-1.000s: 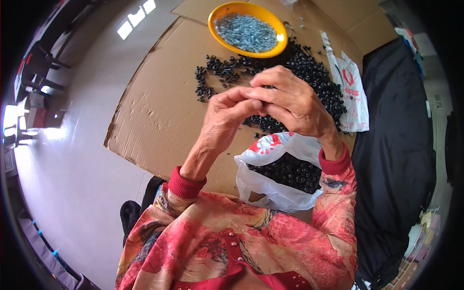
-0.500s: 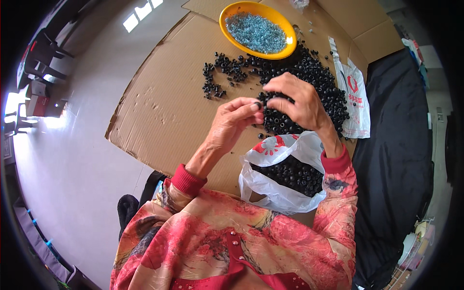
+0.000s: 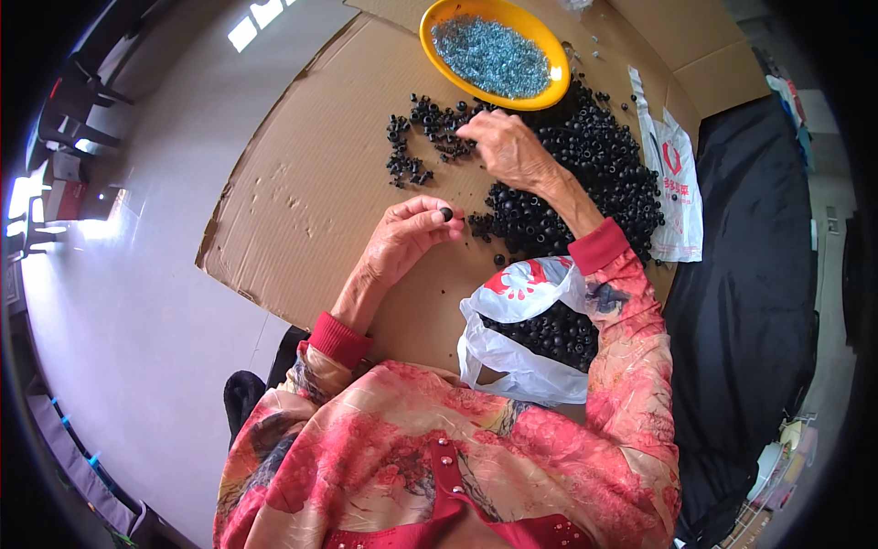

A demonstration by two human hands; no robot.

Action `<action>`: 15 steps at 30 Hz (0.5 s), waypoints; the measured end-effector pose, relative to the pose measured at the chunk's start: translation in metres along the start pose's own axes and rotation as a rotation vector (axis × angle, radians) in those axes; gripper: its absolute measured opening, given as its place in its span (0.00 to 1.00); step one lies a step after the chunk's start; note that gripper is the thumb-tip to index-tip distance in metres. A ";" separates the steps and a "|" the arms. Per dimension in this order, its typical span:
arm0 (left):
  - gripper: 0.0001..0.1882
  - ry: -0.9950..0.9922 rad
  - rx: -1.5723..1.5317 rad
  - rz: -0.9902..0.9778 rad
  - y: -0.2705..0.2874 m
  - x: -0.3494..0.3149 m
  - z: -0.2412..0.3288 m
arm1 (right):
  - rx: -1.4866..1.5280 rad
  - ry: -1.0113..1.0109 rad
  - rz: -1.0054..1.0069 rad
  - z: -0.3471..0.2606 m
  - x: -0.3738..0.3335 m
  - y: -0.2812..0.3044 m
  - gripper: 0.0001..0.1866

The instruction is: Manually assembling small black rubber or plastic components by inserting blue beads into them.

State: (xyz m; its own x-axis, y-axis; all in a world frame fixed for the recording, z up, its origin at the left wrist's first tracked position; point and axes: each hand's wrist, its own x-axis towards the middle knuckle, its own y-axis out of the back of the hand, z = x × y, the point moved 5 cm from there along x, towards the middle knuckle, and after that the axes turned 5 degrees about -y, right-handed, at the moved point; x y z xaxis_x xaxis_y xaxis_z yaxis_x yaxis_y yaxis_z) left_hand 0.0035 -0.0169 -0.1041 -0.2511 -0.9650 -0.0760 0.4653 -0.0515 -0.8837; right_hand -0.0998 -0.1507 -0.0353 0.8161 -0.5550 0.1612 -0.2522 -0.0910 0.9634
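Observation:
My left hand [image 3: 412, 240] pinches a round black bead-like piece [image 3: 446, 213] between thumb and fingertips, above the cardboard. Up and to the right, my right hand [image 3: 514, 151] reaches over a loose cluster of small black pieces [image 3: 409, 165], its fingers stretched out to the left and nothing visible in them. Whether the fingertips touch those small pieces I cannot tell. A large heap of round black pieces [image 3: 585, 146], many with holes, spreads right of that hand. Nearer to me an open white plastic bag [image 3: 517, 371] holds more black pieces [image 3: 558, 334].
A yellow bowl [image 3: 560, 78] of small clear-blue pieces [image 3: 489, 57] stands at the far side. The cardboard sheet [image 3: 293, 174] lies under everything. A flat white plastic bag [image 3: 679, 224] with red print lies at the right, beside black cloth [image 3: 750, 265].
My right hand has left the left hand's fingertips and moved up and left to the small black pieces. My left hand has shifted down and left, keeping the round piece.

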 end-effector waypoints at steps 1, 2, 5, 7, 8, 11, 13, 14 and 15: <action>0.05 0.000 -0.017 0.006 0.001 0.000 0.001 | 0.049 -0.011 0.046 0.001 0.001 0.005 0.14; 0.05 0.001 -0.019 0.014 0.003 -0.001 0.000 | 0.074 -0.044 0.069 0.002 0.001 0.007 0.14; 0.06 0.004 -0.012 -0.039 -0.001 0.005 -0.003 | 0.088 -0.023 0.060 0.009 0.005 -0.003 0.14; 0.05 0.019 -0.004 -0.023 0.000 0.005 -0.003 | 0.059 -0.022 0.057 0.006 0.009 -0.012 0.13; 0.05 0.018 -0.005 -0.019 0.000 0.003 -0.005 | 0.012 -0.030 0.003 0.005 0.009 -0.018 0.11; 0.05 0.007 -0.019 -0.027 0.000 0.004 -0.003 | 0.039 -0.005 -0.014 0.004 0.011 -0.015 0.08; 0.05 0.012 0.012 -0.024 -0.001 0.003 -0.003 | 0.221 -0.088 0.118 0.009 0.011 -0.005 0.07; 0.05 0.012 0.014 -0.022 0.000 0.002 -0.003 | 0.248 -0.117 0.116 0.012 0.010 -0.007 0.07; 0.05 0.014 0.009 -0.020 0.001 0.002 -0.004 | 0.246 -0.119 0.119 0.014 0.009 -0.007 0.07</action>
State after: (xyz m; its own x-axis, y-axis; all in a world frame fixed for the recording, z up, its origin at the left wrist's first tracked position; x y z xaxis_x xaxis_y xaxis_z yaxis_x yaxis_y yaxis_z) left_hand -0.0003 -0.0181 -0.1070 -0.2725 -0.9599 -0.0651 0.4680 -0.0732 -0.8807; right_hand -0.0975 -0.1667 -0.0437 0.7103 -0.6656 0.2291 -0.4725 -0.2095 0.8561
